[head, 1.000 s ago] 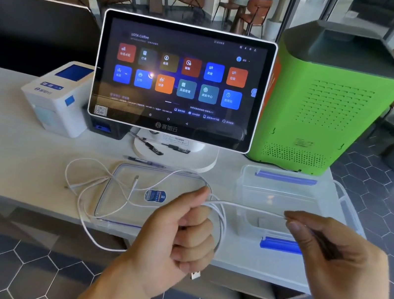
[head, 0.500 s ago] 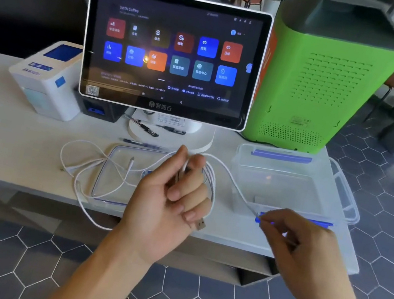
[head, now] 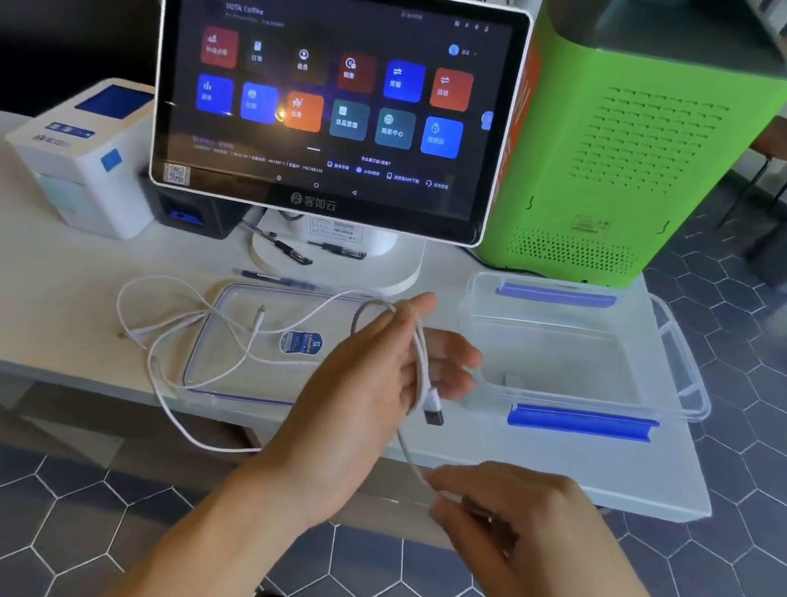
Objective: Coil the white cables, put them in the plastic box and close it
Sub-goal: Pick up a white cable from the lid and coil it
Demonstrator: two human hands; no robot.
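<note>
Another loop goes onto the coil.
The left hand (head: 366, 387) grips the looped white cable (head: 416, 354); the right hand (head: 513, 532), pinching its tail, has swung down below the surface (head: 18, 287). Loose cable remains, the plastic box (head: 579, 360) waits open.

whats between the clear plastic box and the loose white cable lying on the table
In the head view, the clear lid with a blue sticker lies between them, and the left hand holds coiled cable above it.
</note>
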